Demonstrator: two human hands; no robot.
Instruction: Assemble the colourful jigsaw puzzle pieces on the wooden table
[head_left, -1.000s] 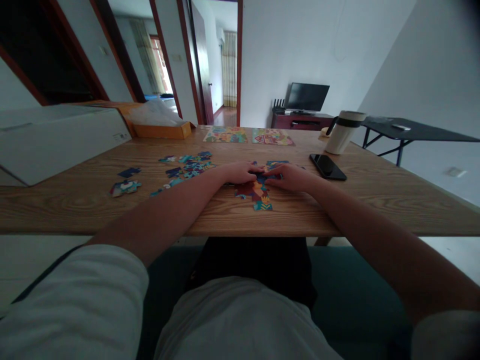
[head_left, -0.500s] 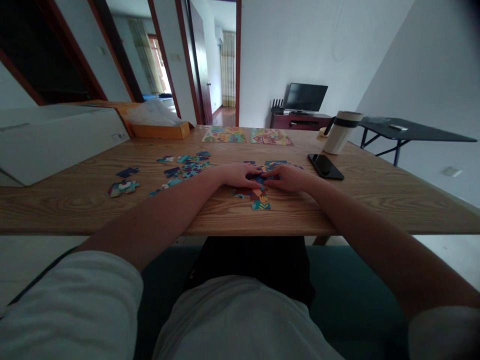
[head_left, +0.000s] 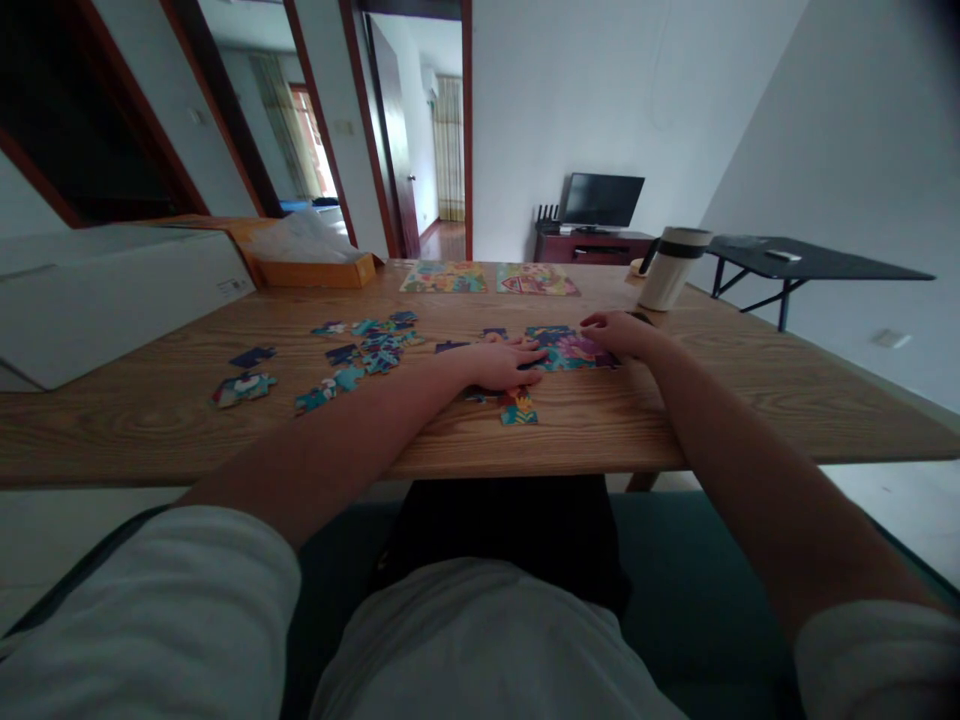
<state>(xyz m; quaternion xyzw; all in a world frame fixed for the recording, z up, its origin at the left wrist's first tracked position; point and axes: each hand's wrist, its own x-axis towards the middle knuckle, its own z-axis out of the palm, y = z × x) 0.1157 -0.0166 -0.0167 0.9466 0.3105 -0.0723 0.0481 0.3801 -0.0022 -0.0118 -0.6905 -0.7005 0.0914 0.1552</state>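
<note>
My left hand (head_left: 504,363) lies flat with fingers stretched out, its fingertips at the left side of a joined puzzle section (head_left: 562,350) in blue, purple and pink. It covers some puzzle pieces beneath the palm. Just below it, a few linked pieces (head_left: 519,408) in red, yellow and teal show. My right hand (head_left: 621,333) rests at the upper right edge of the joined section, its fingers reaching onto it and nothing visibly held. Part of a dark blue piece (head_left: 493,333) peeks out above my left hand.
Loose puzzle pieces (head_left: 379,350) lie left of my hands, with a small group (head_left: 244,388) farther left. Two colourful picture sheets (head_left: 444,278) are at the back. A tumbler (head_left: 675,268) stands at right; the phone (head_left: 641,317) is mostly hidden. A white box (head_left: 127,300) sits at left.
My hands have moved apart: the right went right to the section's upper edge, now hiding most of the phone. The left has flattened and slid slightly right. More of the joined section shows.
</note>
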